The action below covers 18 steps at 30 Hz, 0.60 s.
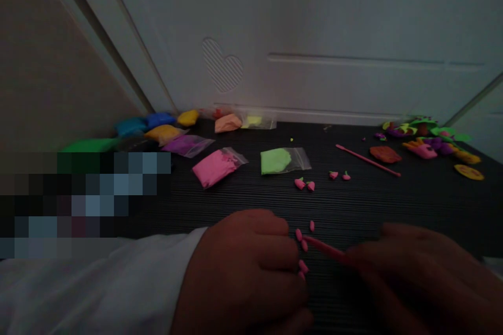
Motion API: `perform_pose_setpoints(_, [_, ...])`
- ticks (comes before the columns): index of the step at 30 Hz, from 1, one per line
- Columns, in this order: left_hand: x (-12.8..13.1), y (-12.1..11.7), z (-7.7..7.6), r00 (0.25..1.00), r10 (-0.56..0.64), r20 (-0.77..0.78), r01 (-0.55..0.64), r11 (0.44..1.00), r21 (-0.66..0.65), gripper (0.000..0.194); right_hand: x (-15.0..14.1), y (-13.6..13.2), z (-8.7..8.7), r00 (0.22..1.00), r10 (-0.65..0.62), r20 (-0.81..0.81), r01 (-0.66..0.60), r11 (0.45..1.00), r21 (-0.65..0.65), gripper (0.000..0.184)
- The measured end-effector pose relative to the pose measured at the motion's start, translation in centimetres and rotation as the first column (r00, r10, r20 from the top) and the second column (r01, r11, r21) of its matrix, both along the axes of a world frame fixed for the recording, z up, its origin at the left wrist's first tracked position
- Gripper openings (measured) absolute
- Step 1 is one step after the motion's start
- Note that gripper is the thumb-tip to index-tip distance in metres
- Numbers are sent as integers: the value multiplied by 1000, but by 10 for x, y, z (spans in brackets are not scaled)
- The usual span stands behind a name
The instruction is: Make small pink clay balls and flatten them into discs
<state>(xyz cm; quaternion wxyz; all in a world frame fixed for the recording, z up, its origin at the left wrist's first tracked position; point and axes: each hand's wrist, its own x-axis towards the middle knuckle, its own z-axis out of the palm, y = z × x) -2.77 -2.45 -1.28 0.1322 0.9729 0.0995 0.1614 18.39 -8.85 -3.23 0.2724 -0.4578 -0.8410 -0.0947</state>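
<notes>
My right hand [420, 267] is closed around a pink clay modelling tool [328, 248], slightly blurred. The tool's tip is at some small pink clay pieces [304, 245], oval like petals. My left hand [251, 267] rests beside them with its fingers curled in; whatever they may hold is hidden. Right at those fingers lie more pink clay bits [303, 266]. Farther forward sit little pink clay buds with green tips [299, 183], and a similar pair of buds [340, 175] is to their right.
Bags of pink clay [214, 168], green clay [275, 161] and purple clay [184, 144] lie on the dark tabletop [236, 199]. A second pink tool [367, 159] lies near a reddish-brown clay lump [385, 154]. Colourful clay figures [422, 149] stand far right. A white panel [314, 21] rises behind.
</notes>
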Motion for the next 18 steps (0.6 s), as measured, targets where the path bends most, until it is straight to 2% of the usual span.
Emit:
perform_pose_setpoints(3, [-1, -1, -2, 999, 3, 35, -3, 1000, -2, 21, 11, 8, 6, 993, -82, 79, 90, 992, -93, 18])
perform_pose_setpoints(6, [0, -2, -2, 990, 122, 74, -120, 992, -27, 18, 19, 17, 9, 980, -123, 156, 147, 978, -150, 20])
perform_pose_setpoints(9, [1, -2, 0, 965, 262, 15, -261, 964, -50, 11, 21, 22, 8, 962, -196, 190, 236, 947, -219, 19])
perform_pose_setpoints(11, [2, 0, 2, 955, 290, -67, -294, 955, -47, 18, 21, 24, 7, 956, -186, 228, 243, 935, -258, 18])
perform_pose_setpoints(15, [2, 3, 1, 957, 258, -129, -263, 965, -19, 22, 22, 28, 10, 943, -149, 299, 234, 933, -272, 13])
perform_pose_setpoints(18, [2, 5, -1, 971, 204, -128, -209, 978, -26, 15, 18, 25, 13, 966, -107, 234, 162, 959, -232, 10])
